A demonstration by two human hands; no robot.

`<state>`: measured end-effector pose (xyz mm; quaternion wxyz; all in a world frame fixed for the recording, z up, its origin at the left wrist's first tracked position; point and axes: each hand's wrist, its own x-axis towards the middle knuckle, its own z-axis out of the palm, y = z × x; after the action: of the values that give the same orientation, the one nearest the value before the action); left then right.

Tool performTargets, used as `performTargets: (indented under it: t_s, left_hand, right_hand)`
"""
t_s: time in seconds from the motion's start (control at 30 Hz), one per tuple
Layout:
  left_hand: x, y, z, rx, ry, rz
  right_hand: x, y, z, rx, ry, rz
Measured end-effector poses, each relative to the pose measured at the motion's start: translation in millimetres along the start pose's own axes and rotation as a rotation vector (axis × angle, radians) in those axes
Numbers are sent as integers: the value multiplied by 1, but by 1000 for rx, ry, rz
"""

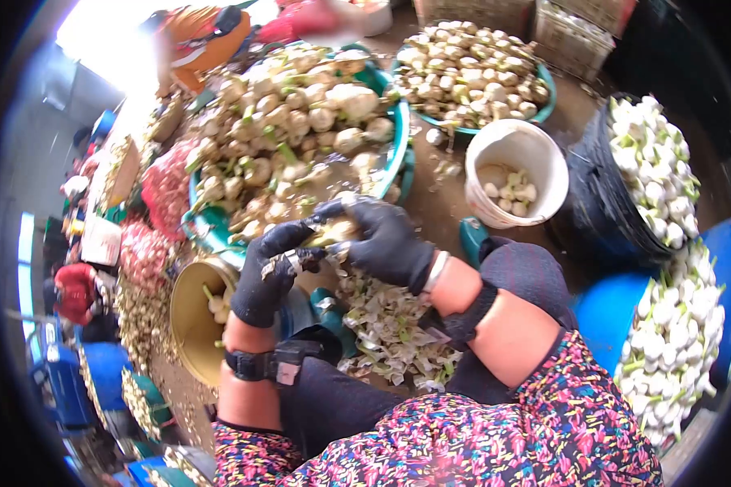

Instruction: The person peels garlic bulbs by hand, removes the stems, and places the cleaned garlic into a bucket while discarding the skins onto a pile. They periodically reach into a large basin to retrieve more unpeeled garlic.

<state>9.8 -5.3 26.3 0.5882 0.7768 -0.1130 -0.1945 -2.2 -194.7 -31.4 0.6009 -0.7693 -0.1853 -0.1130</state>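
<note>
1. The left hand [270, 272], in a black glove, is curled closed around one end of a garlic bulb [330, 233], with scraps of skin under its fingers.
2. The right hand [386, 237], also black-gloved, is bent over the top of the same bulb, fingers closed on it from above; the two hands meet at the bulb, just over the person's lap.
3. Directly below the hands a heap of peeled skins [386, 329] lies between the knees.
4. Just behind the hands stands a green basin [398, 138] heaped with unpeeled bulbs, its near rim close to the knuckles.
5. A second green basin [546, 85], also full, sits further back to the right.
6. A white bucket [518, 154] with a few cleaned bulbs in the bottom stands on the brown floor [439, 199], right of the hands.
7. A yellow bucket [191, 316] lies near the left wrist.
8. A black tub [601, 219] of white bulbs crowds the right side, beside blue crates [609, 312].
9. A person in orange [203, 36] crouches at the far side; open floor is scarce all round.
</note>
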Motion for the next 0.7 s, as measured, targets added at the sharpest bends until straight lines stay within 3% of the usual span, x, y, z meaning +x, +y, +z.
performTargets:
  t_s: [0.03,0.07,0.13,0.17,0.2,0.23,0.27,0.3,0.33,0.37,0.4,0.43,0.47,0.5,0.57,0.63,0.7]
  left_hand:
    - [-8,-5,2,-356,64,-19]
    - [-14,-4,6,-425,139,25]
    - [-19,-41,4,-202,266,260]
    - [-15,-45,12,-149,280,247]
    - [-13,-48,15,-98,290,230]
    - [-13,-47,7,725,239,571]
    - [-14,-40,14,634,300,622]
    - [-11,-47,9,746,303,683]
    - [-8,-53,5,857,301,747]
    - [-11,-53,12,337,312,355]
    - [-10,-50,12,336,314,356]
    - [-9,-47,12,429,308,483]
    - [-9,-44,12,523,300,610]
    - [-8,-42,15,523,299,608]
    - [-7,-41,22,29,377,369]
    - [-9,-44,19,-11,332,345]
    - [-12,-35,21,-52,285,324]
  right_hand:
    - [-4,2,6,315,4,190]
    - [-9,0,10,623,2,390]
    - [-9,-18,10,902,70,672]
    - [-8,-19,12,947,59,748]
    - [-7,-19,15,943,39,749]
    - [-8,-18,19,905,29,715]
    - [-10,-16,24,871,20,682]
    - [-12,-14,27,767,-32,505]
    - [-14,-14,28,769,-40,508]
    - [-14,-20,26,483,-16,329]
    - [-13,-23,23,198,10,148]
    - [-13,-19,22,132,15,49]
    - [-14,-15,24,133,14,50]
    - [-14,-12,26,196,45,73]
    - [-16,-5,30,258,75,95]
    - [-18,-2,33,553,50,353]
    - [-15,-13,25,690,61,443]
